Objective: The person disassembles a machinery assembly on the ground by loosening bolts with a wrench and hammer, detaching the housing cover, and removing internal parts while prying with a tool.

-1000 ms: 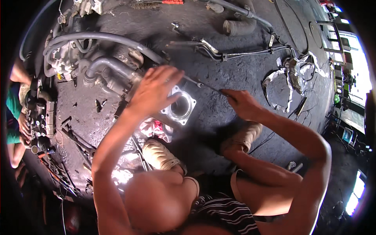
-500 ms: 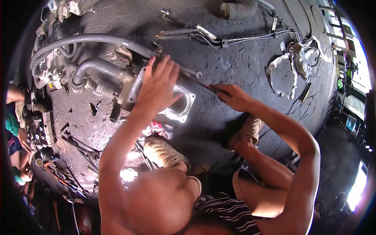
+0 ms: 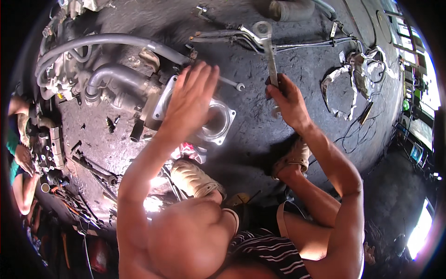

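My right hand point(image 3: 291, 102) is closed around the middle of a long combination wrench point(image 3: 270, 58). Its ring end points away from me, and its open end shows below the fist. My left hand point(image 3: 189, 100) lies over a silver throttle-body-like casting point(image 3: 226, 126) with a round bore and square flanges. Its fingers are stretched out and slightly blurred. Past those fingertips sticks out the open end of a smaller wrench point(image 3: 231, 83); its other end is hidden behind the hand. A grey curved pipe point(image 3: 123, 78) joins the casting's left side.
A long grey hose point(image 3: 109, 39) arches to an engine assembly point(image 3: 60, 76) at far left. Thin metal pipes point(image 3: 306, 45) lie beyond my hands. Torn foil-like gasket pieces point(image 3: 346, 88) are at right. Another person's hand point(image 3: 24, 158) is at the left edge, near scattered tools point(image 3: 76, 209).
My right hand has drawn the long wrench away from beside my left hand and turned it upright, ring end far. My left hand stays over the casting, shifted slightly.
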{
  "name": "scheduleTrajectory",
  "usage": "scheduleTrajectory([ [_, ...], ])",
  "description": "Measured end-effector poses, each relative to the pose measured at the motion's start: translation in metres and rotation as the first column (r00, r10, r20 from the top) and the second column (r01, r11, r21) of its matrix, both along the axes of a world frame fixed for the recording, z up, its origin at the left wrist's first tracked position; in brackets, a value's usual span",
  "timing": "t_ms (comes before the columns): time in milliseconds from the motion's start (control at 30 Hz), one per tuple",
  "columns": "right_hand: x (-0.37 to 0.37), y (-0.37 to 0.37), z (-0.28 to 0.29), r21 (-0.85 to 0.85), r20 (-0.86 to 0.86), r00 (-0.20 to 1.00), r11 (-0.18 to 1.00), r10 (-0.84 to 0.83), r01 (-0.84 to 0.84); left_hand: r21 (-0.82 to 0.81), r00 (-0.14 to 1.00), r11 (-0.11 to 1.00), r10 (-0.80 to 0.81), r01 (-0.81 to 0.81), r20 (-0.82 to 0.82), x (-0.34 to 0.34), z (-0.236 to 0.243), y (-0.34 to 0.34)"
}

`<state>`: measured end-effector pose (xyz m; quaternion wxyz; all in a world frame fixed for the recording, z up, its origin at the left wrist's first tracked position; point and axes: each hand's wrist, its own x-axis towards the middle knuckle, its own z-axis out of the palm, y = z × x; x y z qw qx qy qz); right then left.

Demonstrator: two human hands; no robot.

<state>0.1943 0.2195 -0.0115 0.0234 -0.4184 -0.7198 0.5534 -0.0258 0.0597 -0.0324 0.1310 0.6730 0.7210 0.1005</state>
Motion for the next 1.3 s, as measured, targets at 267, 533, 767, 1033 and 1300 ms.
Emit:
scheduleTrajectory([
  [267, -0.029, -0.046, -0.005, 0.102, -0.364, 0.931, 0.993, -0.021, 0.062, -0.033, 1.000, 0.999, 0.011, -0.010, 0.015, -0.001, 0.001, -0.003],
  [533, -0.031, -0.084, -0.027, -0.083, -0.544, 0.808, 0.973, -0.225, 0.214, -0.033, 1.000, 0.999, 0.006, -0.006, 0.000, 0.000, 0.002, -0.003],
  [767, -0.025, -0.089, -0.047, -0.178, -0.530, 0.799, 0.959, -0.284, 0.222, -0.016, 1.000, 1.000, -0.001, 0.001, 0.013, 0.000, 0.002, -0.002],
  [1033, -0.003, -0.103, -0.056, -0.181, -0.405, 0.835, 0.928, -0.373, 0.327, -0.029, 1.000, 1.000, 0.011, -0.011, -0.004, 0.002, 0.000, -0.002],
  [1300, -0.022, -0.093, -0.035, 0.114, -0.309, 0.921, 0.953, -0.236, 0.282, -0.004, 1.000, 1.000, 0.002, -0.002, -0.016, 0.003, 0.001, -0.001],
])
